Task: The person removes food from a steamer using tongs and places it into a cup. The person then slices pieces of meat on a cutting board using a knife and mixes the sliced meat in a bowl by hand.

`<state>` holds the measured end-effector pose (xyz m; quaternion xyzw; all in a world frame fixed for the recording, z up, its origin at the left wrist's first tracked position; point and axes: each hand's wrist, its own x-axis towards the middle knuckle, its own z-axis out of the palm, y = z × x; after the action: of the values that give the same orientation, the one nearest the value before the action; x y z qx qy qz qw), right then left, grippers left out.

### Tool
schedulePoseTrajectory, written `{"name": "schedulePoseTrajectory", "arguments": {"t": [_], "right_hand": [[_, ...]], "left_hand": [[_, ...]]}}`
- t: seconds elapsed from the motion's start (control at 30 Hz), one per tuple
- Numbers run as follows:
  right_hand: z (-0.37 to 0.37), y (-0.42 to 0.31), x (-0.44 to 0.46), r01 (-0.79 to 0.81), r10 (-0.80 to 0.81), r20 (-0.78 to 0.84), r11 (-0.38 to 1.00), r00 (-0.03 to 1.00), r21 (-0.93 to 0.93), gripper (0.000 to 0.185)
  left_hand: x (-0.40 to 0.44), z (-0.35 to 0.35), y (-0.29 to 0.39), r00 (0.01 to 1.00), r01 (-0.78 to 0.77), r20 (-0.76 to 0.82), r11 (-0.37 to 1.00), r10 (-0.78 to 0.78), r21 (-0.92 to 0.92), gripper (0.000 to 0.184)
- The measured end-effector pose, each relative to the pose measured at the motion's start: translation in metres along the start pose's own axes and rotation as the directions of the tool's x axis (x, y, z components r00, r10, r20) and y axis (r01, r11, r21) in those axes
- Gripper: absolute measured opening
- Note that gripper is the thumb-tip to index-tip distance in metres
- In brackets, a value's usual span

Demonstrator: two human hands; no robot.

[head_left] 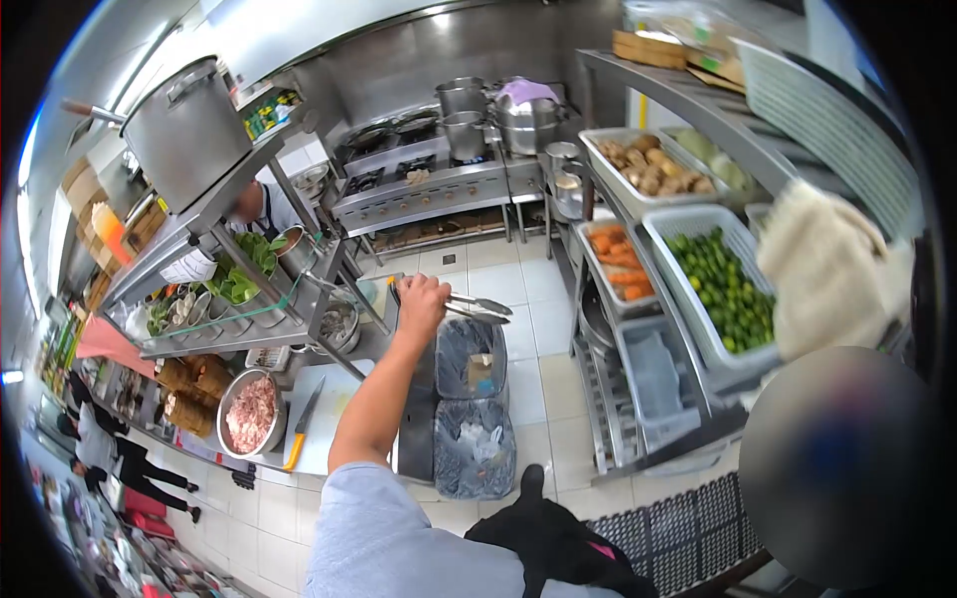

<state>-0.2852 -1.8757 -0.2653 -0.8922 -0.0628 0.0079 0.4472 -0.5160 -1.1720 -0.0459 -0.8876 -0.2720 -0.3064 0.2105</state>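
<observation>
Head cam looks fwd & down over wearer's sleeve, v. close at 6 o'clock. Wide fisheye view w/ dark rim. L hand is nr ctr; stove farther off, approx. 12 o'clock; pot nr at 10 o'clock, shelf at 2 o'clock.

Covering part of the tongs with the left hand, showing nothing of the right hand, and cutting off the grey shirt at the bottom edge. Half hiding a co-worker behind the steel rack and one end of the lime basket behind the hanging cloth. Blurring a big round shape at right past recognition, and leaving writing on the white paper too small to read.
</observation>
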Motion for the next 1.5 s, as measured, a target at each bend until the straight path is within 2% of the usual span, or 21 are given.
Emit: {"name": "schedulePoseTrajectory", "arguments": {"t": [0.07, 0.2, 0.27, 0.33, 0.4, 0.5, 0.7, 0.8, 0.87, 0.93, 0.97, 1.03, 1.07, 1.13, 1.17, 1.23, 1.33, 1.4, 1.47, 1.5], "right_hand": [[0.041, -0.034, 0.027, 0.044, -0.044, 0.094, 0.999, 0.995, 0.005, 0.057], [0.113, -0.093, 0.071, 0.098, -0.090, 0.239, 0.995, 0.967, -0.021, 0.054], [0.140, -0.115, 0.087, 0.115, -0.097, 0.292, 0.992, 0.951, -0.044, 0.052], [0.164, -0.133, 0.100, 0.128, -0.099, 0.333, 0.990, 0.938, -0.066, 0.051], [0.182, -0.147, 0.110, 0.142, -0.103, 0.368, 0.987, 0.924, -0.080, 0.049], [0.202, -0.161, 0.120, 0.155, -0.101, 0.409, 0.983, 0.907, -0.102, 0.047], [0.224, -0.177, 0.129, 0.182, -0.107, 0.474, 0.976, 0.874, -0.117, 0.042], [0.231, -0.182, 0.131, 0.198, -0.113, 0.499, 0.973, 0.859, -0.120, 0.040], [0.236, -0.186, 0.133, 0.205, -0.118, 0.517, 0.972, 0.848, -0.115, 0.039], [0.239, -0.188, 0.131, 0.213, -0.122, 0.530, 0.970, 0.839, -0.115, 0.037], [0.240, -0.188, 0.131, 0.218, -0.126, 0.536, 0.970, 0.835, -0.111, 0.036], [0.244, -0.188, 0.131, 0.227, -0.133, 0.549, 0.968, 0.825, -0.106, 0.035], [0.245, -0.188, 0.129, 0.234, -0.140, 0.558, 0.967, 0.818, -0.100, 0.034], [0.246, -0.186, 0.127, 0.256, -0.159, 0.583, 0.963, 0.797, -0.087, 0.033], [0.248, -0.185, 0.127, 0.272, -0.173, 0.594, 0.959, 0.785, -0.081, 0.032], [0.251, -0.183, 0.126, 0.301, -0.199, 0.623, 0.952, 0.756, -0.061, 0.031], [0.253, -0.177, 0.126, 0.333, -0.230, 0.661, 0.942, 0.714, -0.032, 0.029], [0.251, -0.172, 0.130, 0.345, -0.245, 0.684, 0.939, 0.687, -0.010, 0.028], [0.250, -0.166, 0.132, 0.352, -0.255, 0.704, 0.936, 0.663, 0.007, 0.027], [0.250, -0.161, 0.135, 0.356, -0.258, 0.714, 0.934, 0.651, 0.013, 0.027]], "left_hand": [[0.023, 0.026, -0.050, 0.997, 0.071, -0.030, 0.988, -0.067, 0.139, 0.005], [0.059, 0.060, -0.147, 0.972, 0.219, -0.142, 0.944, -0.189, 0.246, 0.008], [0.074, 0.063, -0.187, 0.925, 0.366, -0.228, 0.879, -0.305, 0.307, 0.010], [0.083, 0.069, -0.218, 0.903, 0.425, -0.226, 0.838, -0.366, 0.342, 0.010], [0.087, 0.077, -0.239, 0.879, 0.476, -0.222, 0.795, -0.422, 0.375, 0.011], [0.092, 0.089, -0.253, 0.818, 0.575, -0.248, 0.747, -0.520, 0.332, 0.014], [0.097, 0.105, -0.259, 0.753, 0.656, -0.218, 0.678, -0.621, 0.331, 0.015], [0.098, 0.104, -0.244, 0.718, 0.692, -0.183, 0.658, -0.672, 0.296, 0.015], [0.092, 0.108, -0.224, 0.746, 0.650, -0.010, 0.724, -0.666, 0.232, 0.014], [0.066, 0.111, -0.198, 0.856, 0.513, -0.059, 0.826, -0.514, 0.234, 0.015], [0.051, 0.109, -0.190, 0.853, 0.517, -0.060, 0.822, -0.519, 0.238, 0.015], [0.021, 0.102, -0.185, 0.862, 0.362, 0.244, 0.875, -0.445, 0.321, 0.019], [0.011, 0.099, -0.185, 0.854, 0.369, 0.247, 0.868, -0.458, 0.333, 0.019], [-0.012, 0.095, -0.180, 0.845, 0.177, 0.357, 0.839, -0.398, 0.515, 0.029], [-0.021, 0.094, -0.176, 0.869, 0.134, 0.341, 0.836, -0.357, 0.533, 0.029], [-0.024, 0.075, -0.156, 0.820, 0.096, 0.428, 0.828, -0.381, 0.552, 0.038], [-0.056, 0.057, -0.111, 0.904, 0.200, 0.258, 0.870, -0.341, 0.450, 0.038], [-0.084, 0.025, -0.059, 0.881, 0.279, 0.308, 0.920, -0.360, 0.277, 0.039], [-0.127, -0.005, 0.003, 0.882, 0.320, 0.291, 0.925, -0.370, 0.206, 0.041], [-0.156, -0.016, 0.031, 0.847, 0.362, 0.361, 0.921, -0.389, 0.145, 0.043]]}}
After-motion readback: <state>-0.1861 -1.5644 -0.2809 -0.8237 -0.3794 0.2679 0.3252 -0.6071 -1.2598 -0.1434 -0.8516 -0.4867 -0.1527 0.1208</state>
